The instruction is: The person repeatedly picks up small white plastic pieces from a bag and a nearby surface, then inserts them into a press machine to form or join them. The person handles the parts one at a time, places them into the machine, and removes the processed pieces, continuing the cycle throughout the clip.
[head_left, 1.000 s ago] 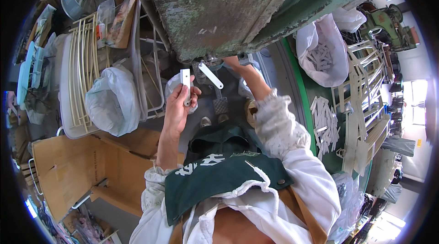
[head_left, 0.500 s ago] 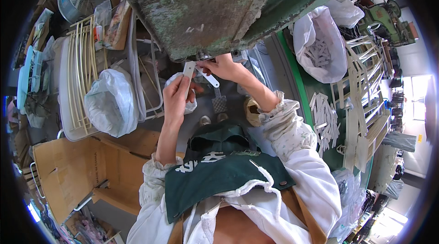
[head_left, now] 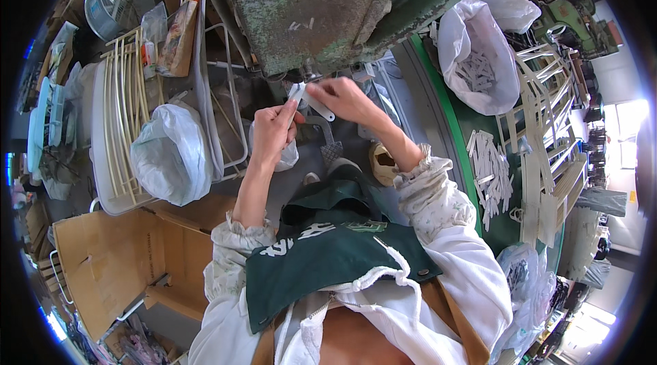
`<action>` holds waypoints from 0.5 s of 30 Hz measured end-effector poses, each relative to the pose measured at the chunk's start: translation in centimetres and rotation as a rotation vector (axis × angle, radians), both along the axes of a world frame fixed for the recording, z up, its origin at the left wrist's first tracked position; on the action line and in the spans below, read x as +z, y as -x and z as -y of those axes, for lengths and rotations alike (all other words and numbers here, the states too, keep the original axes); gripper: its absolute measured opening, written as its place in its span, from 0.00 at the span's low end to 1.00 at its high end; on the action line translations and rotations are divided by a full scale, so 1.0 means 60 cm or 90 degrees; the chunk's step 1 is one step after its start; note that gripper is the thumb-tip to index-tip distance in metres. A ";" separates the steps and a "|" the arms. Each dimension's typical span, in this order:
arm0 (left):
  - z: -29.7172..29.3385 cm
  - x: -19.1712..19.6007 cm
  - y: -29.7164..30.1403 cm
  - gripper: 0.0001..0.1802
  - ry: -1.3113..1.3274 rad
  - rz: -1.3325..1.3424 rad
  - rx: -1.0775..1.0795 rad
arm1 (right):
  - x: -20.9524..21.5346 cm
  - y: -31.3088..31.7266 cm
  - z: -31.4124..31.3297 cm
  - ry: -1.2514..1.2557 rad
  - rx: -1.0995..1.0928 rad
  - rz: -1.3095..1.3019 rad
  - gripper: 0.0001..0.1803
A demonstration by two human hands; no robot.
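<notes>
Under the worn green machine [head_left: 311,16], my left hand [head_left: 272,133] pinches a narrow white strip [head_left: 297,93]. The strip's far end reaches the metal tooling [head_left: 304,74] at the machine's lower edge. My right hand [head_left: 344,100] is closed beside it, fingers bent, at a second white strip [head_left: 321,108] with a rounded, holed end. That second strip slants down between my hands. My right fingertips are slightly smeared and partly cover its upper part, but they appear to pinch it.
A foot pedal [head_left: 331,150] lies below, by my shoes. To the right, a green-topped bench [head_left: 457,101] bears a pile of white strips [head_left: 491,177] and a white sack [head_left: 448,57] of more strips. At left stand a white bag [head_left: 171,153], metal rods [head_left: 123,111] and an open cardboard box [head_left: 102,262].
My left hand has turned and brought its strip up against the machine's tooling. My right hand has shifted slightly right, along with the second strip. The view has tilted a little.
</notes>
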State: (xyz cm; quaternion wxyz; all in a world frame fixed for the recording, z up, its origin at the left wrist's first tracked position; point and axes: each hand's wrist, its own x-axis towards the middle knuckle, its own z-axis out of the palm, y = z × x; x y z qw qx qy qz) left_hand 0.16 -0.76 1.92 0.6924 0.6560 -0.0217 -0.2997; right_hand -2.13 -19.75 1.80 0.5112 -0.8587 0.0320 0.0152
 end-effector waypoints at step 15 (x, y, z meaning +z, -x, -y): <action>-0.021 -0.013 0.004 0.15 0.021 0.026 0.036 | 0.001 0.055 -0.005 -0.377 0.053 -0.253 0.17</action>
